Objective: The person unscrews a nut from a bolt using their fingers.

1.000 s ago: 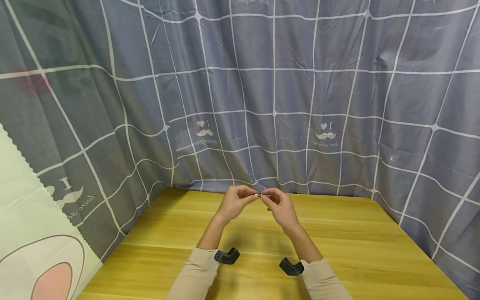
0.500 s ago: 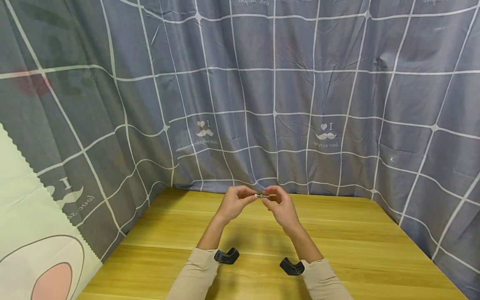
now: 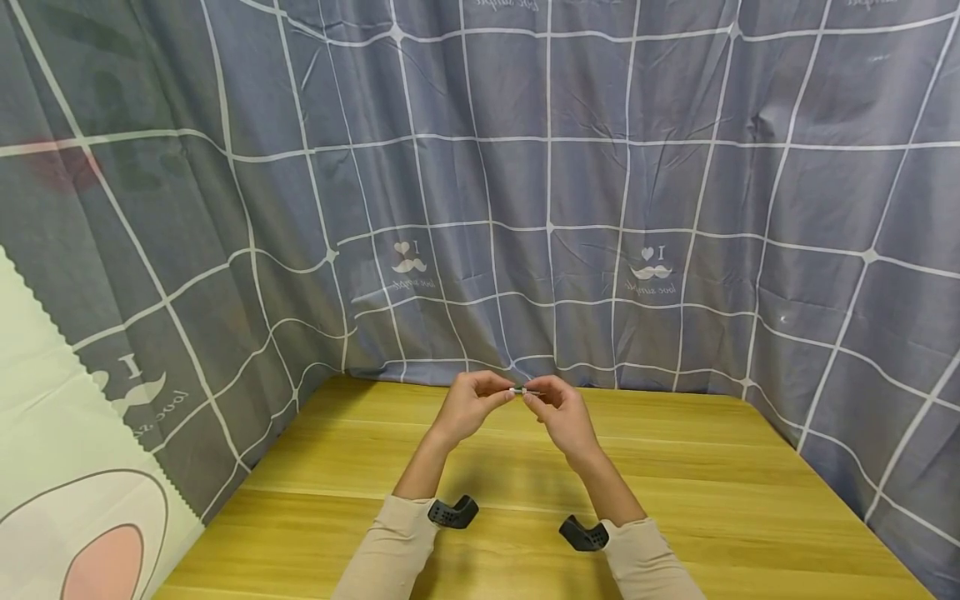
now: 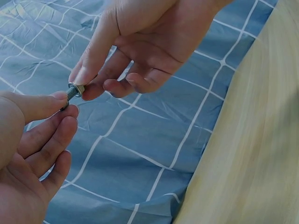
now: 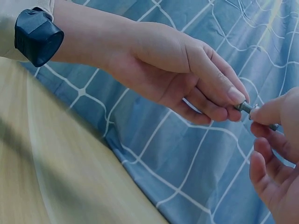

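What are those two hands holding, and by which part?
A small grey threaded metal bolt: the left hand pinches one end, the right hand the silvery metal ring around it.

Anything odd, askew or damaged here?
The grey curtain: its printed lettering reads mirrored in the head view, perhaps because it hangs back to front. Otherwise nothing stands out; what shows of the bolt looks undamaged.

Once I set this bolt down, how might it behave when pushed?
The bolt looks metallic, so likely stiff, running straight from left hand to right hand. Being rounded, it would probably roll on the table, while its visible ridges should make it less slippery.
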### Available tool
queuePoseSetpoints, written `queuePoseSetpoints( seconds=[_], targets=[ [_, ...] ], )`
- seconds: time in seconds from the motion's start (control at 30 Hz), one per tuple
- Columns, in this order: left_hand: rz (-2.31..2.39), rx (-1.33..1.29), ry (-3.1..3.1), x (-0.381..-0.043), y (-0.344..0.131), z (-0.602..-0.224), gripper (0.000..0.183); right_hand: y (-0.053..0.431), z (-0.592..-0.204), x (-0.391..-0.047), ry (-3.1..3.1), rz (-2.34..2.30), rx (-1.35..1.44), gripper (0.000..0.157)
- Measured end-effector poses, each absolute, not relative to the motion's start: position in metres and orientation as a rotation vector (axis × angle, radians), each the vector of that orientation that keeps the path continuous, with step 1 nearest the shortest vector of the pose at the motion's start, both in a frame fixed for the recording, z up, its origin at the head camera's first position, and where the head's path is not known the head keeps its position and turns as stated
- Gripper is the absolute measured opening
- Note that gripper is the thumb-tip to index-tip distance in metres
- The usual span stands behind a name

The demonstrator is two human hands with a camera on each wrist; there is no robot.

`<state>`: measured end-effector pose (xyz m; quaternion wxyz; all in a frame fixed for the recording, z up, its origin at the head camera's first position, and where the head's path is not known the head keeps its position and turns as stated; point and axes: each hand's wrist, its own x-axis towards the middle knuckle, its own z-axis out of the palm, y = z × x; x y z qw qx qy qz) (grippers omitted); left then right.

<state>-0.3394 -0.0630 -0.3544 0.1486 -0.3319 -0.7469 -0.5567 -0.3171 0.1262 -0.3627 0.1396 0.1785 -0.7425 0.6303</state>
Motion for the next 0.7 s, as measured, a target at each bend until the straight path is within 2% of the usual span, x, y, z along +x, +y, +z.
queuePoseSetpoints(
  seconds=[0.17, 0.53, 0.7],
  targets=[
    [-1.598, -0.948, -2.155, -0.3399, -0.0624, -0.3540, 0.013, 0.1283, -0.3629, -0.3174, -2.142, 1.824, 0.513, 0.020],
    [-1.593, -0.965, -2.158, -0.3397, -0.0632, -0.3532, 0.014, 0.1255, -0.3643, -0.3186, -2.118, 1.839, 0.501, 0.013],
    [-1.598, -0.960, -2.155, -0.3392, -0.0630, -0.3526, 0.014, 0.1245, -0.3656, -0.3182, -2.123, 1.835, 0.516, 0.023]
  ],
)
